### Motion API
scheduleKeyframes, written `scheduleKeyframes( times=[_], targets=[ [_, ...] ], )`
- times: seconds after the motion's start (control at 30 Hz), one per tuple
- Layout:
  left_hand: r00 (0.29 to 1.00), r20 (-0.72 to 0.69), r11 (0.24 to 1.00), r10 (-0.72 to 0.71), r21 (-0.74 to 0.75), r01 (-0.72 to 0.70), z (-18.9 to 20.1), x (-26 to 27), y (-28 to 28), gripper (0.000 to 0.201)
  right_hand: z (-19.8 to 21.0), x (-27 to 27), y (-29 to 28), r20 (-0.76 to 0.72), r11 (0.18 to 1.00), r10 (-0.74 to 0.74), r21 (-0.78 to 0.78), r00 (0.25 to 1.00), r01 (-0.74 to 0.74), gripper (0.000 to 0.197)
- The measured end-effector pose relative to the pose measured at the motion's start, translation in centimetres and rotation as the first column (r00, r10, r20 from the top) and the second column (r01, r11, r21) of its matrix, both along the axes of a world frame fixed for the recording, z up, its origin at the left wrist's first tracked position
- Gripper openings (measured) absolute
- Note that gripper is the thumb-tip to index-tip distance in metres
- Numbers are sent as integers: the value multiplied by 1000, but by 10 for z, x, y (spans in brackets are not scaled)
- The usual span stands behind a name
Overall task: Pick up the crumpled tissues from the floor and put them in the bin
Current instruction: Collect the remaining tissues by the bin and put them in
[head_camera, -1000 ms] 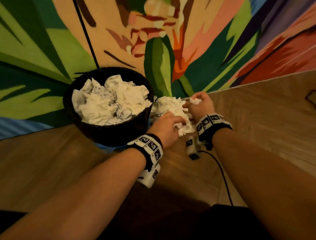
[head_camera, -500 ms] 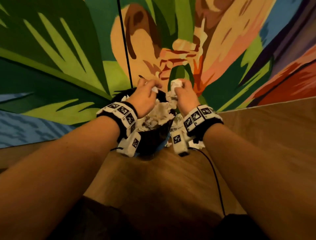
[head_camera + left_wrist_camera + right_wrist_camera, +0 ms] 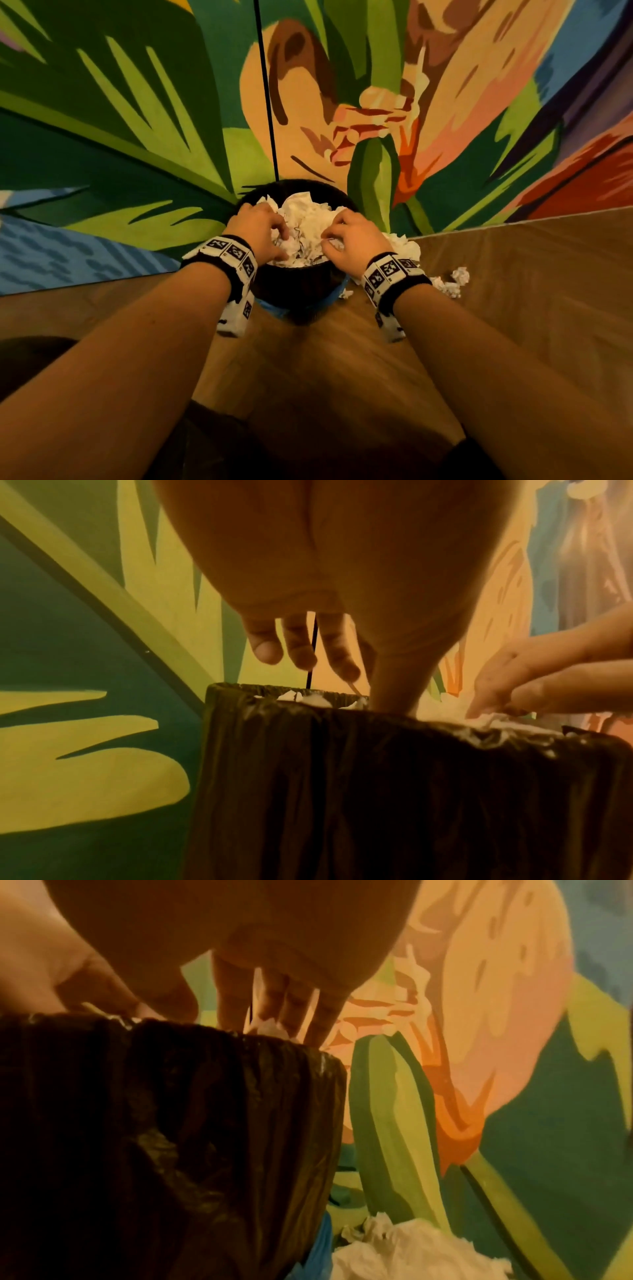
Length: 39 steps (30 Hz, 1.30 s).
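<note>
Several loose tissues (image 3: 452, 282) on floor (image 3: 534, 308) R of bin (image 3: 294, 291), by mural wall (image 3: 137, 154).

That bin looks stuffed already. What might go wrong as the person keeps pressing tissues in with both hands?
1. The tissues in the bin are heaped above the bin rim, so some may spill back out when the left hand and right hand lift.
2. Pushing down on one side could tip the bin.
3. The tissues on the floor beside it may not fit.
</note>
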State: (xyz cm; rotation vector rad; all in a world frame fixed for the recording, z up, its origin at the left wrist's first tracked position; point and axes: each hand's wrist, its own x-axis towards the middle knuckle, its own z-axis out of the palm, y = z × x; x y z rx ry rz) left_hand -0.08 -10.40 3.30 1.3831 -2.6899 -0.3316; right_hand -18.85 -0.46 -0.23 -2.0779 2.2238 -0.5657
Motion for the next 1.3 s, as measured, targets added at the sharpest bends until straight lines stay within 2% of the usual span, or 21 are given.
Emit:
scheduleKeyframes(
  times=[0.1, 0.17, 0.3, 0.47, 0.63, 0.73, 0.87, 0.97, 1.07, 1.13, 1.2, 1.3],
  targets=[
    [1000, -11, 992, -13, 122, 15, 0, -6, 2, 26, 0, 7, 1, -61, 995, 36, 91, 997, -31, 44],
    [999, 24, 994, -35, 102, 33, -2, -10, 8, 15, -3, 13, 1, -126, 985, 56, 171, 990, -34, 50],
    [996, 83, 997, -46, 69, 41, -9, -15, 17, 40, -11, 19, 0, -233, 955, 86, 298, 969, -13, 64],
    [990, 136, 991, -41, 128, 24, -13, -21, 21, 40, -8, 22, -8, -278, 935, 52, 350, 959, 50, 66],
    [983, 182, 986, -34, 168, 3, -15, -24, 25, 35, -11, 24, -12, -249, 939, 2, 333, 968, 83, 53],
    [983, 178, 989, -37, 149, 10, -13, -24, 25, 36, -14, 23, -10, -206, 966, -53, 239, 977, 103, 50],
    [963, 263, 996, -66, -34, 78, -11, -28, 30, 32, -16, 26, -3, -286, 993, -54, 86, 957, 82, 50],
    [950, 304, 968, -71, -209, 139, -8, -30, 33, 38, -14, 27, 0, -256, 999, -47, -18, 966, 44, 50],
    [996, 87, 973, 3, -229, 18, -3, -35, 33, 37, -9, 21, 7, -190, 992, -21, -126, 982, -3, 44],
    [997, -75, 970, -11, -243, -7, 3, -43, 34, 30, -4, 14, 12, -143, 983, 19, -177, 989, -44, 42],
    [973, -227, 970, -53, -243, -4, 11, -54, 41, 24, 1, 4, 17, -67, 976, 35, -213, 997, -49, 43],
    [914, -387, 974, -120, -225, 33, 19, -79, 60, 23, 2, -22, 25, 124, 955, -22, -291, 992, 58, 43]
  ],
)
